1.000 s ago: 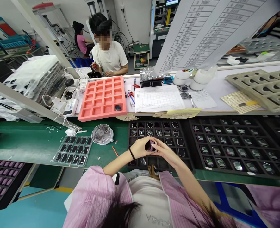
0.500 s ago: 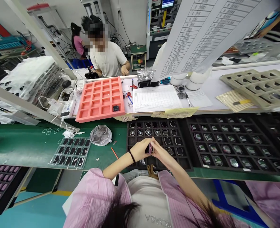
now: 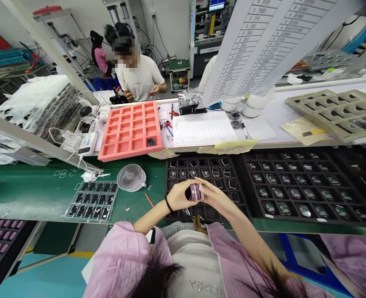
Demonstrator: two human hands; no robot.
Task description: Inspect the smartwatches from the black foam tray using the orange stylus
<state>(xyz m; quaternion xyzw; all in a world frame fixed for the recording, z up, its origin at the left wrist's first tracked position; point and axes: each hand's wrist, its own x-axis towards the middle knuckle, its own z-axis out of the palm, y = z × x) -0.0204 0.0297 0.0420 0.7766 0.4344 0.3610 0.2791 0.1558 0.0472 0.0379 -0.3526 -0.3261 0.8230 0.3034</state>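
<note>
Both my hands meet over a black compartment tray that holds several watch-like cases. My left hand, with a black band at the wrist, is wrapped round a small purple case. My right hand grips the same case from the right side. The case's rounded purple edges face up between my fingers, and parts of it are hidden by them.
Right of my hands lies another black tray of parts. To the left are a small fan, a clear tray and an orange stick. A pink tray and papers rest on the shelf. A person sits opposite.
My hands have turned the purple case so more of its edge shows, and my right hand has shifted a little to the right. The person opposite has drawn one hand inward.
</note>
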